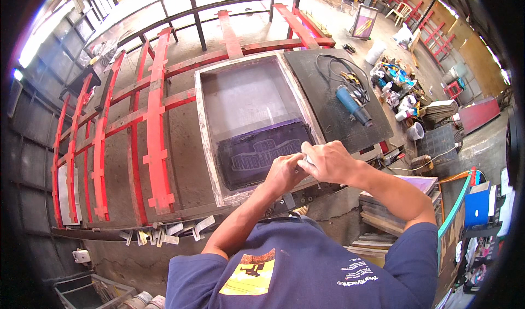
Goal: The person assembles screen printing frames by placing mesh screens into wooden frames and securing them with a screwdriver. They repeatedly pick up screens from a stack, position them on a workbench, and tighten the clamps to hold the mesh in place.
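Both hands, left hand (pixel 284 172) and right hand (pixel 327 161), pinch together over a wooden-framed mesh screen (pixel 249 120).

Navy blue short-sleeved cotton T-shirt (pixel 306 265), yellow rectangular print with a dark figure on the chest, small white lettering near the right sleeve, forearms bare below the sleeves, no gloves worn

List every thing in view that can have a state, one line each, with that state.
Printing screen frame: lying flat on the red rack, dark print on its near half.
Left hand: at the frame's near edge, fingers pinched against the right hand.
Right hand: closed on something small and pale; what it is cannot be told.
Blue power tool: lying on the dark board, cord coiled beside it.
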{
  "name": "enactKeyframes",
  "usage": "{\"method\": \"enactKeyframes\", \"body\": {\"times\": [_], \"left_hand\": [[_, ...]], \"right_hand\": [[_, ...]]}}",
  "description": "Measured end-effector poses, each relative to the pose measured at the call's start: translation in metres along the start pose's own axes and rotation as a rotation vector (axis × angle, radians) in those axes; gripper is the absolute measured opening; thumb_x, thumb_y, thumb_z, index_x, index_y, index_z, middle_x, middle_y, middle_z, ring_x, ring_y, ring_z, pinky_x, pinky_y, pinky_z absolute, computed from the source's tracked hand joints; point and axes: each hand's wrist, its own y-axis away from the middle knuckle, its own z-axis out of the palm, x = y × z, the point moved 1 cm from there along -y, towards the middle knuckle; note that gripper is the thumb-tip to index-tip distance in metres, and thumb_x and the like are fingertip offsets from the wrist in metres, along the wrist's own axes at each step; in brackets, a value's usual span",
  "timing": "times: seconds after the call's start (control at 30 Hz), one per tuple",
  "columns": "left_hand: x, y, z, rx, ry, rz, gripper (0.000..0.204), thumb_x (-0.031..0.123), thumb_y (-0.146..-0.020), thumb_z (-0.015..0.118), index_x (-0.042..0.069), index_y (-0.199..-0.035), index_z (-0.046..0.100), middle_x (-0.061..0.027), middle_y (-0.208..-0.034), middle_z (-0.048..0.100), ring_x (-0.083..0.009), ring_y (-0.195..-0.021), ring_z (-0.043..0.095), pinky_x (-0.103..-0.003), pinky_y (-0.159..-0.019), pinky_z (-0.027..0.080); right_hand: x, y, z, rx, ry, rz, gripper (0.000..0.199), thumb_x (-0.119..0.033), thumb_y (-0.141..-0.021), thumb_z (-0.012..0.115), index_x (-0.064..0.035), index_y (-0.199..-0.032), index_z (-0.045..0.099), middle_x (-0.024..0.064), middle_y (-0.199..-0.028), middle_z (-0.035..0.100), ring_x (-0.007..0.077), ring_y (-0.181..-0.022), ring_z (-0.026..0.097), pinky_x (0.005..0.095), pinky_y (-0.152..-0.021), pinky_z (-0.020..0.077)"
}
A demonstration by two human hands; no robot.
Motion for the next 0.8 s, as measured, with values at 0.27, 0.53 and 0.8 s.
{"method": "enactKeyframes", "body": {"times": [0.27,0.53,0.8], "left_hand": [[-0.002,0.000,-0.015,-0.088,0.145,-0.033,0.028,0.009,-0.077,0.078,-0.001,-0.099,0.064,-0.0180,-0.090,0.068,-0.0318,-0.085,0.069,-0.040,-0.074,0.051],[0.006,-0.001,-0.017,-0.145,0.243,0.032,0.036,0.004,-0.075,0.074,0.001,-0.110,0.065,-0.0172,-0.097,0.070,-0.0345,-0.096,0.069,-0.042,-0.080,0.052],[0.002,-0.006,-0.005,-0.011,-0.089,-0.136,0.027,0.005,-0.074,0.077,0.001,-0.097,0.065,-0.0189,-0.082,0.068,-0.0326,-0.074,0.070,-0.039,-0.066,0.052]], "right_hand": [[-0.001,0.005,-0.011,0.029,0.022,-0.003,0.032,-0.033,-0.093,0.059,-0.0021,-0.097,0.055,0.0188,-0.074,0.067,0.0372,-0.069,0.069,0.0466,-0.061,0.0542],[0.002,0.005,-0.006,0.065,-0.004,-0.274,0.028,-0.030,-0.092,0.061,-0.0036,-0.099,0.054,0.0168,-0.080,0.066,0.0352,-0.076,0.068,0.0461,-0.070,0.0527],[-0.013,-0.003,-0.013,-0.052,0.064,0.165,0.033,-0.034,-0.091,0.061,-0.0023,-0.098,0.053,0.0193,-0.082,0.068,0.0351,-0.077,0.070,0.0470,-0.068,0.0541]]}}
